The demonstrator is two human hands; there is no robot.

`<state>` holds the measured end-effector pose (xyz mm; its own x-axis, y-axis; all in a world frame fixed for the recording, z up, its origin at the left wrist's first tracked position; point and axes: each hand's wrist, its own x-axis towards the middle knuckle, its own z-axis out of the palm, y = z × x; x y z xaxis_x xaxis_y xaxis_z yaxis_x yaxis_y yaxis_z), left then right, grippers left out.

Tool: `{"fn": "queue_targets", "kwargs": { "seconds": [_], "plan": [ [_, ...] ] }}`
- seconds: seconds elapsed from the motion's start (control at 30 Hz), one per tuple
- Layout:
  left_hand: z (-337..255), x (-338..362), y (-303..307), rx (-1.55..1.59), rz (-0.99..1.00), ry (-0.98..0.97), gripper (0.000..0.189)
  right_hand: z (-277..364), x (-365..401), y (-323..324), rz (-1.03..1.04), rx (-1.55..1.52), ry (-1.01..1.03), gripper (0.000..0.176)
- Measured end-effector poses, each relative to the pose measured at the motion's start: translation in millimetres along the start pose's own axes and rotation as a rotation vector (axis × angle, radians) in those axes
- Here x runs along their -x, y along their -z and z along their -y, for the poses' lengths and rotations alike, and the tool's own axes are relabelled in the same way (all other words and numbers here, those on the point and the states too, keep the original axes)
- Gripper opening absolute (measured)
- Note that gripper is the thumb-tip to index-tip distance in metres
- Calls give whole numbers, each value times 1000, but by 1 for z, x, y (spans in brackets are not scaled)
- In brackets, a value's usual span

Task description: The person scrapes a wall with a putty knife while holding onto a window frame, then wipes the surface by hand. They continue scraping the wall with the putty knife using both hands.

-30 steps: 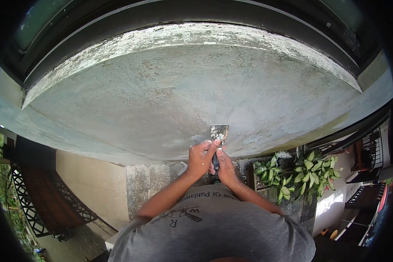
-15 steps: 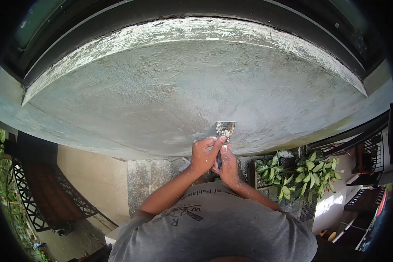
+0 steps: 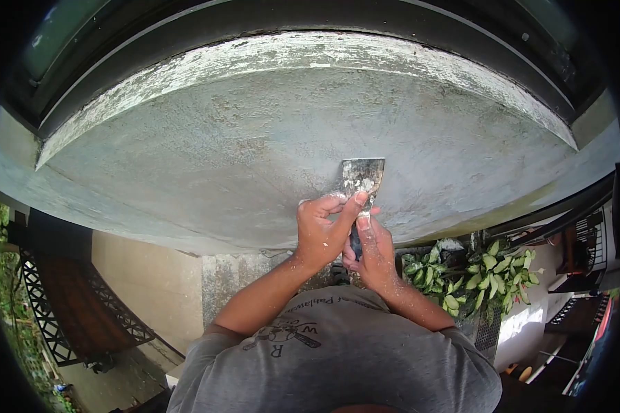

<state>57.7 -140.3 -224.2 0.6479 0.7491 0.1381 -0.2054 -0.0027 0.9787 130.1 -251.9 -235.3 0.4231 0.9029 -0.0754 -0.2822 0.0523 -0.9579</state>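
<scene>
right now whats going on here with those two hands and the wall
A person is holding a scraper in both bare hands, its blade up against the grey wall. The left hand grips the dark handle, and the right hand has its thumb by the base of the blade. Whitish residue marks the blade. Below the wall, a leafy plant stands off to the right.

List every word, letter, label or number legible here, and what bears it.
"Of Pahlawa", cut off by folds, on the grey shirt
"W", on the shirt, by the emblem
"R", on the shirt, below the emblem
Other print on the shirt: too blurred to read
Scraper: none legible
</scene>
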Motion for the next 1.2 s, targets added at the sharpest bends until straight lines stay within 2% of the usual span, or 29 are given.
{"fn": "queue_targets", "kwargs": {
  "seconds": [0.1,0.23,0.33,0.43,0.5,0.57,0.6,0.63,0.8,0.93,1.0,1.13,1.2],
  "plan": [
    [-27,-1,1,4,55,-63,37,21,5,-8,32,-13,26,41],
    [-29,0,6,82,88,46,40,2,-6,-3,64,-100,55,40],
    [9,3,10,84,93,102,40,-31,-13,14,69,-60,50,42],
    [61,18,7,-67,68,136,38,-86,-8,33,15,41,72,46],
    [92,34,4,-97,75,252,39,-117,6,44,-65,112,-4,51],
    [114,44,6,-175,110,234,40,-151,24,59,-92,35,-85,50],
    [116,43,5,-248,147,214,41,-154,25,62,-121,-36,-165,49],
    [119,41,5,-250,149,214,41,-158,24,66,-122,-38,-163,49],
    [103,26,-2,-121,161,240,42,-126,15,57,-181,60,-106,51],
    [86,24,-5,-231,154,248,40,-95,20,51,-132,-23,-170,50],
    [95,21,-11,-64,101,117,37,-81,18,50,-132,-16,-195,49],
    [56,7,-16,-143,84,71,39,-34,11,39,-131,59,-166,50],
    [37,2,-19,-113,110,195,31,-17,8,36,-122,87,-133,50]
  ]
}}
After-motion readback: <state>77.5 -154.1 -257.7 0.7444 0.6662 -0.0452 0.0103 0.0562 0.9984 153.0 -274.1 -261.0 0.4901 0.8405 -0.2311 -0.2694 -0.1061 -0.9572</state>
